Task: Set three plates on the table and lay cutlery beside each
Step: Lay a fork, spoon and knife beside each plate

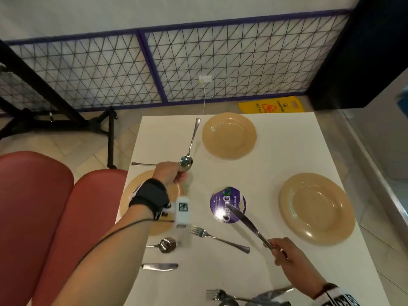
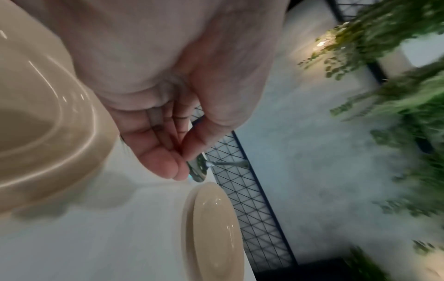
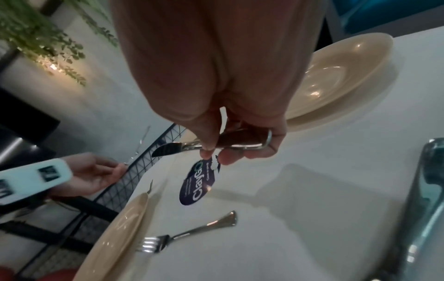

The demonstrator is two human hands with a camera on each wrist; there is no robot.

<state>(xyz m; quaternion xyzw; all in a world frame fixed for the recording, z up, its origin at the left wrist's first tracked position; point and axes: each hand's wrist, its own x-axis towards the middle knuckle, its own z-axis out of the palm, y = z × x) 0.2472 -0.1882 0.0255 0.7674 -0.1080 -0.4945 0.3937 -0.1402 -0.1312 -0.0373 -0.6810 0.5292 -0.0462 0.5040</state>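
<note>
Three round tan plates sit on the white bench [image 1: 287,151]: one [image 1: 229,135] at the far edge, one [image 1: 316,208] at the right edge, one [image 1: 176,191] at the left edge. The left hand [image 1: 170,173] pinches a steel spoon [image 1: 191,146] by its bowl, handle aimed beside the far plate, evidently its intended place. The right hand [image 1: 284,252] is curled round the handle of a steel table knife [image 1: 247,223], blade raised over a purple round sticker [image 1: 227,204], probably bound for the right-edge plate, which has no cutlery beside it.

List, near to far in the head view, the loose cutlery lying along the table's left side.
Steel table knife → steel spoon → steel fork → a steel handle past the tan plate, its head hidden by the left hand.
</note>
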